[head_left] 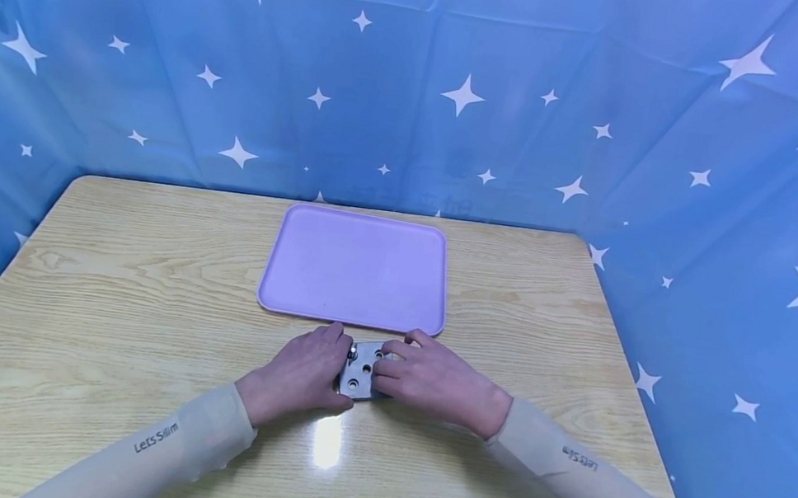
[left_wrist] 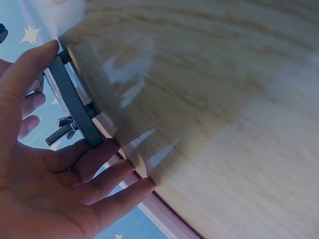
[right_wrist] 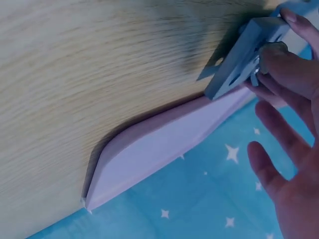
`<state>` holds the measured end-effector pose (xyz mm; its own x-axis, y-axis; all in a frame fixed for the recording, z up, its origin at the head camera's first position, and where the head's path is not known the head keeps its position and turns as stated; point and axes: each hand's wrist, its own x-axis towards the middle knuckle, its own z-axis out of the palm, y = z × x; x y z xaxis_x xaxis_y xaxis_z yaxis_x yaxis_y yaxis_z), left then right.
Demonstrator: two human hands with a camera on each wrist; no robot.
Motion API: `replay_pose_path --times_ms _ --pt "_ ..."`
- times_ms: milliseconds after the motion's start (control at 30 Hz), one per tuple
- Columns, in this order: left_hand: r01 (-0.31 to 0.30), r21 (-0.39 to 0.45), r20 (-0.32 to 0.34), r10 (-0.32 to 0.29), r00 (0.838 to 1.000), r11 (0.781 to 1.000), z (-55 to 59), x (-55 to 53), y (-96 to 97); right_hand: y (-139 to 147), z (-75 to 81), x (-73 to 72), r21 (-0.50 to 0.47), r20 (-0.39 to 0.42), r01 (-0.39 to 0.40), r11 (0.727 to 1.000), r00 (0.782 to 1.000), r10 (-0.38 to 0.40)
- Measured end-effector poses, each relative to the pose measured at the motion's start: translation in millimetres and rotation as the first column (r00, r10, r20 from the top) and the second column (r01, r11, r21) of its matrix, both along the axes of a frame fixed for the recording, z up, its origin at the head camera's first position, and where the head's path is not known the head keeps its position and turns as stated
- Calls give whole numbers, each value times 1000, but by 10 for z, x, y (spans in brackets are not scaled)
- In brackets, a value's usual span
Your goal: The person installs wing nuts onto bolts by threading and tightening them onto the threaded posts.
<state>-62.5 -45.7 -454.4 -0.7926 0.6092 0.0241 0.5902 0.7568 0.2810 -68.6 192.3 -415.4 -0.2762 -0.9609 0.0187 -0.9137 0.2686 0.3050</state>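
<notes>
A grey metal plate (head_left: 354,369) with several holes sits in front of the tray. My left hand (head_left: 304,369) grips its left end, the thumb at the near edge and fingers at the far edge. Beside those fingers, a threaded bolt with a wing nut (left_wrist: 64,130) stands out from the plate's face. Dark stubs (left_wrist: 91,108) show on the underside. From the right, my right hand (head_left: 431,376) has its fingers curled over the plate, pinching a small metal fastener (right_wrist: 256,78) on its face. The fingertips partly hide that fastener.
A purple tray (head_left: 355,268) lies just behind the plate, close to both hands' fingertips. All of this is on a wood-grain table (head_left: 141,275). Blue cloth (head_left: 397,141) with white stars hangs along the table's back and sides.
</notes>
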Motion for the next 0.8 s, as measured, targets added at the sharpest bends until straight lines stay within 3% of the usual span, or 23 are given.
replay_pose_path --times_ms 333,633,800 --pt "6 -10 -21 -6 1000 1000 2 0 1 -111 -119 9 -78 -84 36 996 996 -42" --pt "3 -14 -33 -3 999 1000 7 13 6 -202 -285 95 -202 -138 199 959 964 -229" --pt "-2 -12 -30 2 1000 1000 6 17 2 -244 -287 169 -235 -65 323 917 936 -346"
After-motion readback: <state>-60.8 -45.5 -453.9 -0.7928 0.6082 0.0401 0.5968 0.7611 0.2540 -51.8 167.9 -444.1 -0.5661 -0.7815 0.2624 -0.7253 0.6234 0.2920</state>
